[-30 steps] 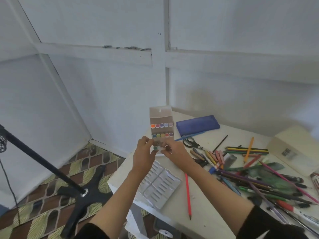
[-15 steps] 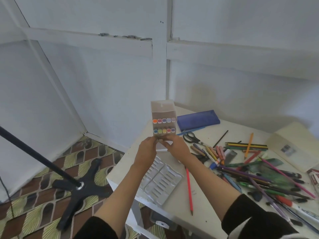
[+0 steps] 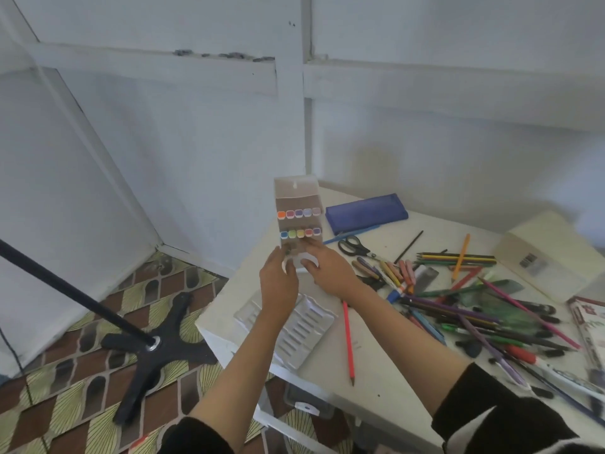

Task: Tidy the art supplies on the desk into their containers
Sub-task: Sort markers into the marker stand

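A clear plastic marker case (image 3: 297, 213) stands upright in the air over the desk's far left corner, showing two rows of coloured marker caps. My left hand (image 3: 278, 283) grips its lower left edge. My right hand (image 3: 330, 268) holds its lower right edge, thumb on the white bottom flap. Below my hands a white moulded plastic tray (image 3: 294, 326) lies on the desk. To the right is a heap of pencils and pens (image 3: 474, 309).
A blue pencil pouch (image 3: 366, 213), black scissors (image 3: 353, 245) and a red pencil (image 3: 347, 342) lie on the white desk (image 3: 386, 371). A cream box (image 3: 543, 257) sits at the right. A black stand (image 3: 144, 342) occupies the floor to the left.
The marker case and both hands have stayed nearly in place. My right thumb now lies over the white bottom flap. The camera has tipped slightly.
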The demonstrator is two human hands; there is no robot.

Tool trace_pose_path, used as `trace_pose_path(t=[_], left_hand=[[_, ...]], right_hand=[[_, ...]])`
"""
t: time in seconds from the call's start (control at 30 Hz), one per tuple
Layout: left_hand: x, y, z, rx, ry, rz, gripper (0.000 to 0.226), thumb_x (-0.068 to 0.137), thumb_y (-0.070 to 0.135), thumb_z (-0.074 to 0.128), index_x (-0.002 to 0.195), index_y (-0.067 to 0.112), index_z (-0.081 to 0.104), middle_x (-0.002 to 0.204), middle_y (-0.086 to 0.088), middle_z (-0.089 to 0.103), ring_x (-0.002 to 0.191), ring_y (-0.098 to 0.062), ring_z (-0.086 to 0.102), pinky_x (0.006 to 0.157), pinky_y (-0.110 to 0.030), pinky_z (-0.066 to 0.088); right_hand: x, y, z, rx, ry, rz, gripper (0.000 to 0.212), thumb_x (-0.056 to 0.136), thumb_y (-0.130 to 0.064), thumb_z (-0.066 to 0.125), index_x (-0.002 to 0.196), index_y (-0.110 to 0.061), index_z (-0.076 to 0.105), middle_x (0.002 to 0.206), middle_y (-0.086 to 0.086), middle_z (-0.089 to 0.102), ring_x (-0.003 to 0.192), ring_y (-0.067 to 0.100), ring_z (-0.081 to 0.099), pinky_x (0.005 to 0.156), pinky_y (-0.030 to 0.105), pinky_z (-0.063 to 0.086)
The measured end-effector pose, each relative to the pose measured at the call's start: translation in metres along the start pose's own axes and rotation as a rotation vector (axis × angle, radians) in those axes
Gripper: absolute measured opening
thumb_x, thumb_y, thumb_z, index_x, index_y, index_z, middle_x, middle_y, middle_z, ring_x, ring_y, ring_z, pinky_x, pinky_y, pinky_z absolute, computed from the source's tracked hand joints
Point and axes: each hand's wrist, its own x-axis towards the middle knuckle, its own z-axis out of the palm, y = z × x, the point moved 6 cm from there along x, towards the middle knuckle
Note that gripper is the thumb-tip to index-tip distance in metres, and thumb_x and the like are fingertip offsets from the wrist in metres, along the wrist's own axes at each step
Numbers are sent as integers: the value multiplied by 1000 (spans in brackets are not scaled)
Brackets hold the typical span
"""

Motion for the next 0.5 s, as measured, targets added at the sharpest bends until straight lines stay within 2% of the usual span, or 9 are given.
trace_pose_path(t=[0.07,0.13,0.17,0.23,0.3,0.4,0.5], left_hand=[[-14,3,1,27,136,30,36,88,-6,52,120,7,62,135,-14,53,124,-27,48,99,-25,35],[-29,12,4,28,245,120,37,79,-13,56,106,9,68,125,-12,56,115,-24,49,88,-25,42],[-37,19,13,15,255,181,36,75,-14,55,98,9,69,117,-12,57,108,-22,49,81,-28,46],[-48,29,29,-25,201,268,30,72,-10,49,87,7,69,103,-9,57,98,-19,50,71,-32,49],[-58,43,54,-68,108,324,27,70,-8,48,80,6,68,94,-7,56,91,-17,51,72,-29,47],[-74,65,93,-102,-41,369,22,66,-8,48,71,5,66,87,-6,56,85,-18,51,74,-25,43],[-89,87,130,-119,-138,430,21,66,-8,48,71,4,65,83,-6,57,83,-18,51,73,-23,42]], right_hand=[[-12,5,-11,65,19,26,40,95,-12,47,135,-20,49,141,0,48,121,20,49,98,28,39],[-27,16,-28,140,66,75,35,93,-10,51,128,-13,57,135,3,54,119,21,53,101,34,43],[-37,27,-41,163,103,107,34,92,-7,52,125,-11,60,132,4,55,118,20,53,100,33,44],[-56,49,-68,175,183,179,32,90,-4,54,120,-11,63,127,3,57,108,14,57,89,18,45],[-78,80,-102,151,250,255,31,89,-2,55,115,-12,66,119,1,59,87,7,59,76,11,43],[-109,132,-155,66,333,388,28,89,-1,54,110,-13,68,112,6,64,92,20,63,83,24,47],[-139,182,-204,18,395,550,26,90,0,51,103,-11,70,99,10,67,78,24,64,77,25,50]])
